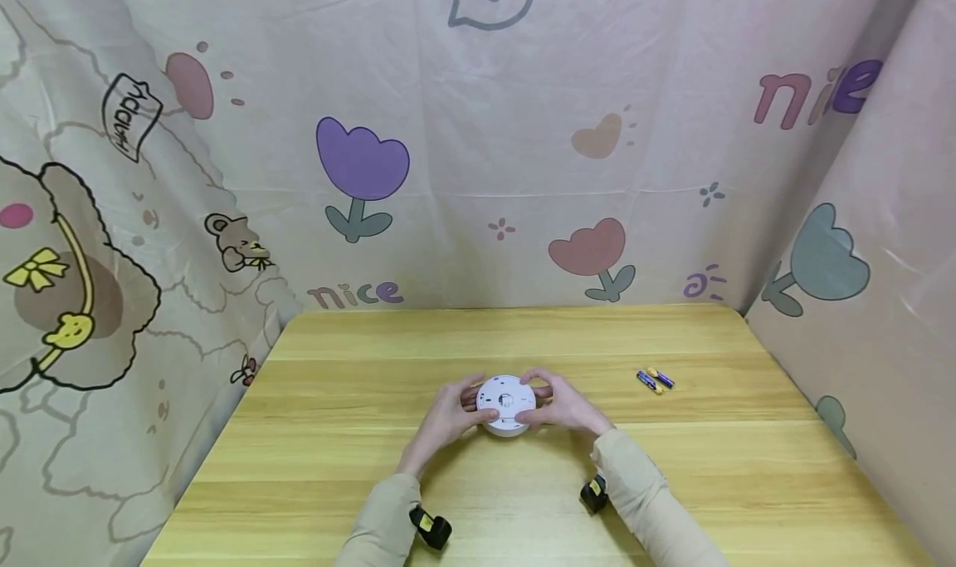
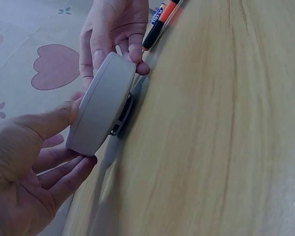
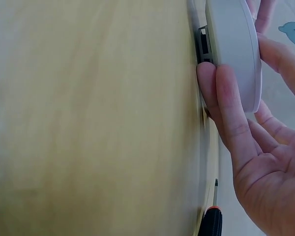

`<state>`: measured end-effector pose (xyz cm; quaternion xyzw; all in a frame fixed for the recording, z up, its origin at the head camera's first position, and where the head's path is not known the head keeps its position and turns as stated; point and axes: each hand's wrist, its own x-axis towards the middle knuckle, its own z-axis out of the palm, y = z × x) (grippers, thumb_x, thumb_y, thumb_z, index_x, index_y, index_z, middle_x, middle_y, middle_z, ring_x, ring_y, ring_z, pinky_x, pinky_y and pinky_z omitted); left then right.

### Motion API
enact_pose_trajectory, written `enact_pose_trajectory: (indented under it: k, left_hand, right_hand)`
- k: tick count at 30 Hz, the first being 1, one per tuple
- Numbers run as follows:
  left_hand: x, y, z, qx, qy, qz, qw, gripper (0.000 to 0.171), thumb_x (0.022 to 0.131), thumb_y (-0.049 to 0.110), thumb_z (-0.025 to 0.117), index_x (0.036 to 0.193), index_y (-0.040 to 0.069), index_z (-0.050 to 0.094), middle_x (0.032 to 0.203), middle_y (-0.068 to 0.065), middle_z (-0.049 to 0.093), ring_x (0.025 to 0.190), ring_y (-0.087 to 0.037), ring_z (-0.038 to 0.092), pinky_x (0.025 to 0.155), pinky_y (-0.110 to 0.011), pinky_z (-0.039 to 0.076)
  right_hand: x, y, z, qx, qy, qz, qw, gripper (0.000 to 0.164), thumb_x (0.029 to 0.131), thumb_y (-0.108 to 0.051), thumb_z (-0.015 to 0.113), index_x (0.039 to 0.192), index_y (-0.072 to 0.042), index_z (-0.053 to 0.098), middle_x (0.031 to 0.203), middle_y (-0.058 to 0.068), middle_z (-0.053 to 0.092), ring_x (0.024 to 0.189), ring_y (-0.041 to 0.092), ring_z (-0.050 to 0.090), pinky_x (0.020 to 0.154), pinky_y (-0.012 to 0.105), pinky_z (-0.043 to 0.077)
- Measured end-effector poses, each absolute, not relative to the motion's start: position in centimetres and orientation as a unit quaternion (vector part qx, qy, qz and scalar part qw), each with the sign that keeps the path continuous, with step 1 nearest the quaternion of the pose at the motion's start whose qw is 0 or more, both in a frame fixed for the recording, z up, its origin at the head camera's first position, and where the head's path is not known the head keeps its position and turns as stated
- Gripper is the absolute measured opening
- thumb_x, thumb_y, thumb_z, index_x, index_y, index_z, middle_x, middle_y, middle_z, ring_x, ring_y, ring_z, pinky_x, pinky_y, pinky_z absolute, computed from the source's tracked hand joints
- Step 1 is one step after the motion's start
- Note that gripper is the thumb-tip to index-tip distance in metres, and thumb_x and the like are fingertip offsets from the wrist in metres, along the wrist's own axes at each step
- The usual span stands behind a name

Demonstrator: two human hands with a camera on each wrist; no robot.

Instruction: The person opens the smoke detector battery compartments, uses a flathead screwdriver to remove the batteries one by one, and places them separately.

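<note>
A round white smoke detector [image 1: 506,409] is held between both hands over the table, its flat face with small printed marks turned upward. My left hand [image 1: 448,416] grips its left side, thumb on the upper face and fingers below. On the opposite side my right hand [image 1: 563,403] holds it the same way. A dark slotted part [image 2: 122,115] juts from the underside, close above the tabletop in the left wrist view. Fingers of the right hand [image 3: 265,152] touch near that part in the right wrist view.
Two blue-and-gold batteries [image 1: 655,380] lie on the wooden table [image 1: 343,384] to the right. A screwdriver [image 2: 160,24] with an orange and black handle lies beyond the right hand; the right arm hides it in the head view. Printed curtains [image 1: 478,160] surround the table's back and sides.
</note>
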<state>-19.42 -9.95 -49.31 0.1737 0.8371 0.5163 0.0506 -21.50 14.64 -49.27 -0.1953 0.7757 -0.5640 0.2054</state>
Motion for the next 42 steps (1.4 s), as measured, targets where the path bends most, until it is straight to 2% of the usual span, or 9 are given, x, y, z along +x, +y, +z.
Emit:
enact_pose_trajectory:
  k: [16,28,32,38,42]
  left_hand:
    - [-19.27,-9.79,-49.57,0.155,0.83,0.534,0.052,0.067,0.082,0.012,0.082,0.138,-0.008,0.052,0.134,-0.029,0.062,0.121,-0.04,0.065,0.1,-0.038,0.058]
    - [-19.11,-9.66,-49.6,0.145,0.829,0.539,0.039,0.06,0.082,0.013,0.083,0.133,-0.007,0.058,0.13,-0.028,0.065,0.118,-0.039,0.066,0.099,-0.039,0.059]
    - [-19.07,-9.58,-49.52,0.143,0.83,0.538,0.037,0.061,0.082,0.015,0.083,0.133,-0.006,0.058,0.13,-0.027,0.065,0.12,-0.039,0.066,0.101,-0.04,0.058]
    - [-18.88,-9.59,-49.48,0.138,0.831,0.537,0.039,0.063,0.081,0.016,0.084,0.135,-0.002,0.058,0.132,-0.026,0.065,0.119,-0.039,0.066,0.102,-0.044,0.057]
    - [-18.7,-9.62,-49.51,0.138,0.837,0.528,0.036,0.063,0.08,0.017,0.085,0.135,0.0,0.059,0.132,-0.024,0.064,0.115,-0.038,0.067,0.1,-0.044,0.058]
  right_hand:
    - [-21.59,14.88,-49.8,-0.208,0.757,-0.585,0.206,0.062,0.084,-0.005,0.078,0.136,0.001,0.044,0.138,0.042,0.05,0.078,0.021,0.075,0.071,0.038,0.065]
    - [-21.44,14.85,-49.94,-0.199,0.751,-0.595,0.208,0.062,0.084,-0.005,0.079,0.137,-0.003,0.046,0.14,0.041,0.05,0.083,0.022,0.075,0.072,0.037,0.065]
    - [-21.26,14.85,-49.84,-0.197,0.749,-0.598,0.205,0.062,0.084,-0.005,0.078,0.138,-0.004,0.046,0.141,0.04,0.05,0.089,0.024,0.075,0.074,0.038,0.065]
    - [-21.02,14.84,-49.77,-0.196,0.748,-0.602,0.197,0.063,0.084,-0.005,0.077,0.139,-0.004,0.046,0.142,0.038,0.05,0.107,0.031,0.07,0.079,0.042,0.065]
    - [-20.93,14.86,-49.73,-0.193,0.754,-0.597,0.195,0.064,0.084,-0.005,0.078,0.139,-0.005,0.046,0.141,0.034,0.052,0.112,0.033,0.067,0.082,0.041,0.064]
